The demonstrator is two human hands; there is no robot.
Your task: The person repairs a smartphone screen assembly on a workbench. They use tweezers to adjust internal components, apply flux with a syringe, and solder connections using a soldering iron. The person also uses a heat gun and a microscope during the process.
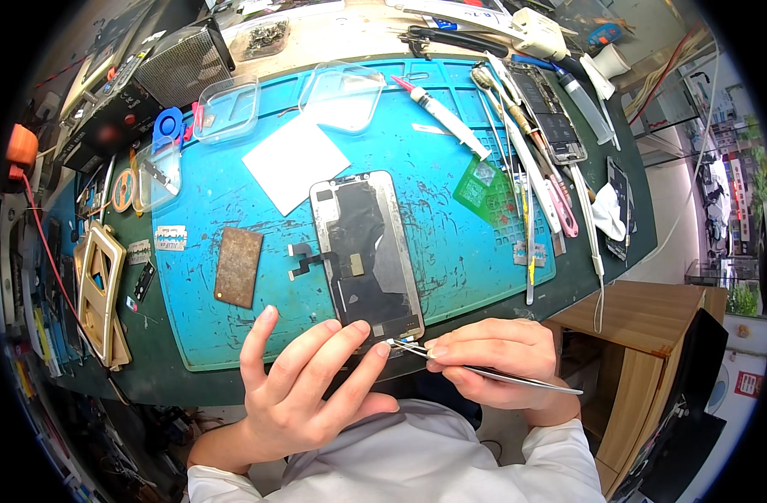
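Observation:
A phone screen assembly (369, 251) lies back side up on the blue mat, its dark flex cable (305, 262) sticking out to the left. My right hand (505, 356) pinches a pair of metal tweezers (518, 380), whose tips reach the screen's near edge. A tiny pale piece shows by the tips, too small to name. My left hand (316, 381) has its fingers spread, with fingertips on or just over the near left corner of the screen and one beside the tweezer tips. Whether the left fingers press on the screen, I cannot tell.
The blue repair mat (207, 335) carries a white square sheet (295, 163), a rusty brown plate (238, 267), clear plastic boxes (342, 96) and a syringe (442, 117). Several tools and an opened phone (551, 113) lie at right. A wooden frame (100, 293) stands at far left.

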